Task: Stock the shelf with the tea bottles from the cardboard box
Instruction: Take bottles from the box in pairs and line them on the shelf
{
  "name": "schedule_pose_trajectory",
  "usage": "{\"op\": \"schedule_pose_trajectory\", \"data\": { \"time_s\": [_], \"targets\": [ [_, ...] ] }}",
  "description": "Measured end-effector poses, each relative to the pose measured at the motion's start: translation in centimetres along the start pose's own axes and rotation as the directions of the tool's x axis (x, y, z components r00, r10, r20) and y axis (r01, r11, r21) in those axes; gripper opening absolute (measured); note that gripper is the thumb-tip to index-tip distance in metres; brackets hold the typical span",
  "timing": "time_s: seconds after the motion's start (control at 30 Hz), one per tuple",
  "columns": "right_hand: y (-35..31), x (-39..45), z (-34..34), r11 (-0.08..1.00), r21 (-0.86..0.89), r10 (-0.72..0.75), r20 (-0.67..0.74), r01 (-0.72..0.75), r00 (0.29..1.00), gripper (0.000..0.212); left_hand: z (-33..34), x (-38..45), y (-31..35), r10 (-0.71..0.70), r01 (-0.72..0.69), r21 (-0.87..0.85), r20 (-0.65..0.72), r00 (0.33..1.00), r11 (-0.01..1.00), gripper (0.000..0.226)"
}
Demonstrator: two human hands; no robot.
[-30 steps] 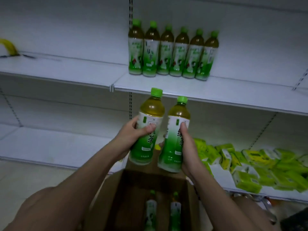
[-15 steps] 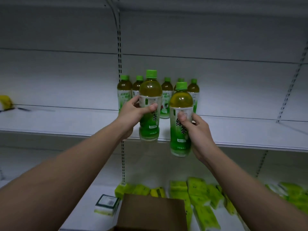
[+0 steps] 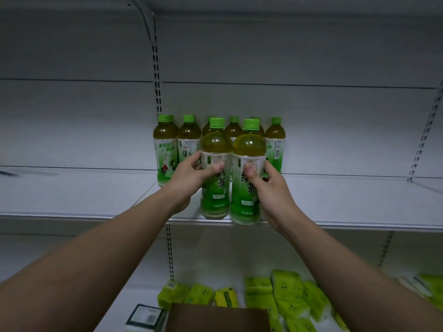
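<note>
Both bottles have come up from over the cardboard box point(image 3: 217, 316) within the last second and now sit at the front edge of the middle shelf point(image 3: 72, 200), so this pair is at the point of placement rather than in transit. Left hand point(image 3: 189, 178) wraps the left tea bottle point(image 3: 215, 168) at label height, thumb across the front, fingers curled around the far side. Right hand point(image 3: 271, 185) grips the right tea bottle point(image 3: 249, 173) the same way, thumb pressed on the label, fingers closed behind. The two bottles stand upright and touch side by side; their bases are level with the shelf lip, the right one overhanging it slightly, and whether either is fully resting cannot be told. Behind them, toward the back edge of the shelf, the back row of bottles point(image 3: 189, 140) stands upright, six or so, partly hidden. My read: the pair starts a second row in front and needs pushing in before release. Only the closed top flap of the box shows at the bottom of view; its contents are hidden. On the lower shelf point(image 3: 134, 293), green packets point(image 3: 285, 293) lie loose, and a small dark-edged carton point(image 3: 146, 318) sits beside the box.
</note>
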State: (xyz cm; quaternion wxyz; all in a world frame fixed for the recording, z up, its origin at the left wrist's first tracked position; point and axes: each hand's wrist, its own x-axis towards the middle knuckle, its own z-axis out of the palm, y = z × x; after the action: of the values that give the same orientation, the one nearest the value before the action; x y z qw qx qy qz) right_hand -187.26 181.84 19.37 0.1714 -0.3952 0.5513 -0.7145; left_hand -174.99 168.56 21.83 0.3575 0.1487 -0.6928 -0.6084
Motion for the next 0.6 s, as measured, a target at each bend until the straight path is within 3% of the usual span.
{"op": "schedule_pose_trajectory", "data": {
  "time_s": [0.13,0.27,0.37,0.53,0.6],
  "targets": [
    [0.4,0.8,0.0,0.999,-0.019,-0.027,-0.008,0.027,1.000,0.078,-0.3,0.6,-0.2,-0.013,0.014,-0.003,0.041,0.999,1.000,0.052],
    [0.3,1.6,0.1,0.997,-0.072,-0.012,-0.011,0.011,1.000,0.064,-0.2,0.7,-0.2,-0.015,0.015,0.002,0.089,0.996,1.000,0.039],
    [0.0,1.7,-0.1,0.995,-0.099,0.019,0.022,-0.017,1.000,0.053,0.4,0.2,-0.3,-0.003,0.000,0.075,0.038,0.999,0.997,0.036],
    [0.5,-0.2,-1.1,0.962,-0.264,0.074,0.027,-0.064,0.997,0.071,0.3,-2.1,-2.1,-0.074,0.089,0.312,-0.061,0.995,0.946,0.082],
    [1.0,-1.1,-1.7,0.944,-0.325,0.059,-0.010,-0.059,0.998,0.073,0.2,-3.0,-2.9,-0.086,0.117,0.388,-0.096,0.992,0.914,0.087]
  ]
}}
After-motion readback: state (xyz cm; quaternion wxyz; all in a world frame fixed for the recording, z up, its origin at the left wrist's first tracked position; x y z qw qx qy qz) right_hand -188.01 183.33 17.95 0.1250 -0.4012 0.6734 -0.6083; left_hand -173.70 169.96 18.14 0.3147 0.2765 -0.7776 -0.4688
